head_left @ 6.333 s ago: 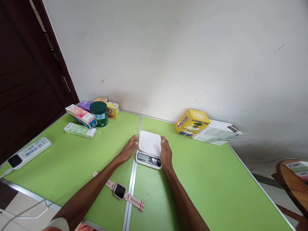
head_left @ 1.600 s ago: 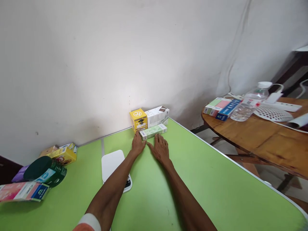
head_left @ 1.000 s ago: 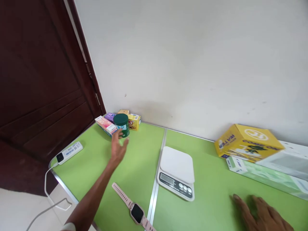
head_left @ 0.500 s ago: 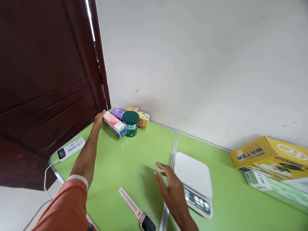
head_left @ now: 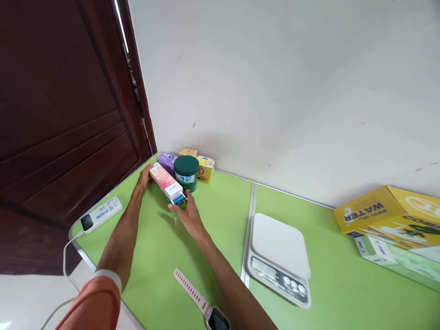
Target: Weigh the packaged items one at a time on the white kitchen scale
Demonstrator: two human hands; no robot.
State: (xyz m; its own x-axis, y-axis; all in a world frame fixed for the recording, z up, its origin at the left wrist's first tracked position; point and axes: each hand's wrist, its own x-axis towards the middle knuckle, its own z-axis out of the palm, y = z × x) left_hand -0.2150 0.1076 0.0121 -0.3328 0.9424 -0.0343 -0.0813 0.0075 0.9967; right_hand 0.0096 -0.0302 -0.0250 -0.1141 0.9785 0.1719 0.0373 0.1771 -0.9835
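A long pink and orange box (head_left: 166, 183) with a blue end is held between both hands at the far left of the green table (head_left: 220, 215). My left hand (head_left: 143, 178) grips its far end. At the near blue end, my right hand (head_left: 187, 212) has its fingers on the box. Right behind the box stands a dark green jar (head_left: 186, 173), with a purple box (head_left: 168, 160) and a yellow box (head_left: 206, 168) by the wall.
A white kitchen scale (head_left: 279, 257) sits right of the table's seam. A pink smartwatch (head_left: 204, 306) lies near the front edge. A white power strip (head_left: 101, 213) is at the left edge. A yellow carton (head_left: 385, 217) and a pale green box (head_left: 395, 255) lie at right. A dark wooden door (head_left: 65, 119) stands at left.
My right hand has moved from beside the scale across to the near end of the pink box. My left hand has closed on its far end, and the box has shifted slightly toward me.
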